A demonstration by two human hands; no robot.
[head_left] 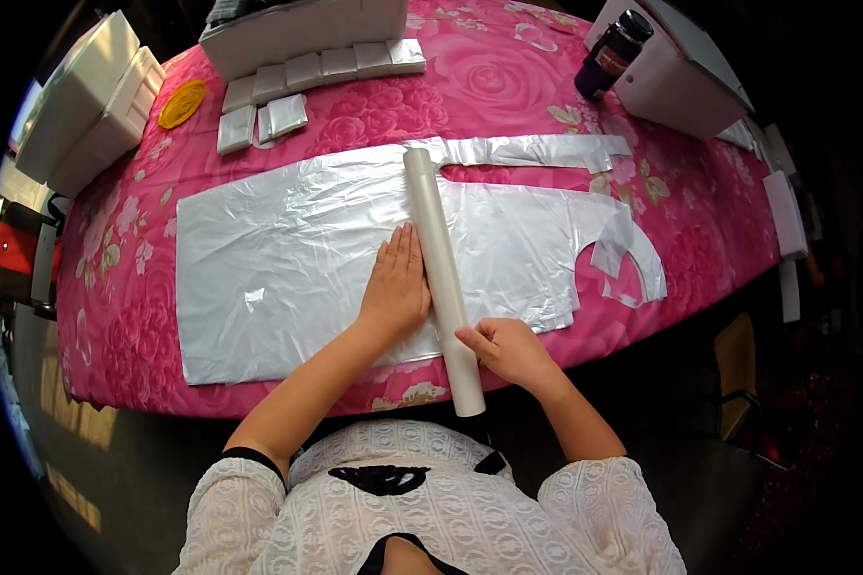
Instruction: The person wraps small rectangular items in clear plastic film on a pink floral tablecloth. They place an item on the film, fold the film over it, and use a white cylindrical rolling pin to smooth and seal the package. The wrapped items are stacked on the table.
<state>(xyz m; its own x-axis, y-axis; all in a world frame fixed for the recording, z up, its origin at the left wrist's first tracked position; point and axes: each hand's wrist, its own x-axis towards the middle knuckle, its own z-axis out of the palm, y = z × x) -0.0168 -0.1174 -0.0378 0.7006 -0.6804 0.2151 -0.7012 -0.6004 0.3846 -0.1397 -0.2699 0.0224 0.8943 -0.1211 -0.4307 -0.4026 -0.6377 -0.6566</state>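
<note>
atop the pink cloth (489, 81), i have the left hand (396, 285) flat against the pale roll (435, 240) across silvery film (268, 254), right hand (508, 351) curled at it (grip unclear from here): smoothing, i'd judge, needing even pressure next.

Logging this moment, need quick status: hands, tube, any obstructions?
Left hand flat on silver sheet, against white tube. Right hand toward tube's near end, fingers curled, grip unclear. Tube across sheet; white packets beyond, clear of both.

One pale tube (433, 220), one flask (612, 56), one disc (182, 103), at least eight packets (304, 72)
</note>
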